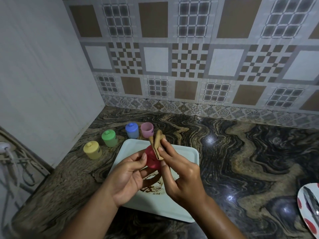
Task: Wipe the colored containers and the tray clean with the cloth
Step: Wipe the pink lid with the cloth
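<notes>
Above the pale tray (pixel 186 156), my left hand (pixel 127 176) holds a small red lid or container piece (pixel 151 161) between thumb and fingers. My right hand (pixel 179 171) pinches a folded tan cloth (pixel 156 144) and presses it against the red piece. Brown smears (pixel 151 188) mark the tray under my hands. Behind the tray on the counter stand a yellow container (pixel 92 150), a green container (pixel 109 138) and a blue container (pixel 132 130), each with its lid on. A pink container (pixel 147 129) stands open beside the blue one.
The dark marbled counter (pixel 241 152) meets a white wall on the left and a tiled wall at the back. A white plate with red spots (pixel 309 209) holding metal cutlery sits at the right edge. A white fixture with cables (pixel 5 149) hangs at far left.
</notes>
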